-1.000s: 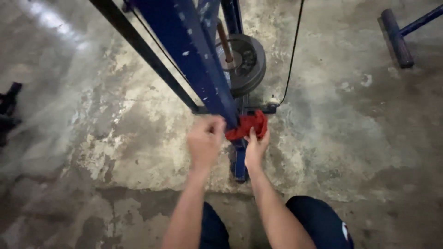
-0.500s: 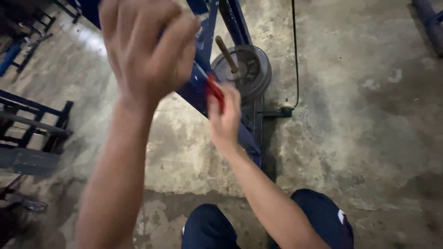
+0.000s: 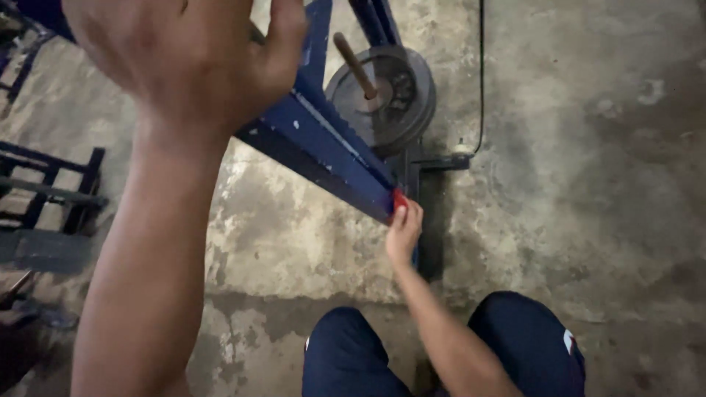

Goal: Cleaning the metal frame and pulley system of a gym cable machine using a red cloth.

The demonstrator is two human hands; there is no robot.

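Left hand (image 3: 187, 62) is up high, fingers curled around the blue steel beam (image 3: 316, 143), while the right hand (image 3: 404, 229) pinches a red rag (image 3: 398, 198) tight against the beam's lower end, just beside the weight plate (image 3: 386, 95). Best kept flat and firm, wiping along the painted edge.

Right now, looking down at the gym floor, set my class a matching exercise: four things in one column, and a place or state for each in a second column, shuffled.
Things:
1. left hand
2. right hand
3. red rag
4. weight plate

Places or states:
A. lying flat on the concrete, a rusty peg through its middle
B. raised close to the camera, on the upper blue beam
C. low down, by the foot of the blue beam
D. pressed against the blue beam by fingers

Pairs: 1-B, 2-C, 3-D, 4-A
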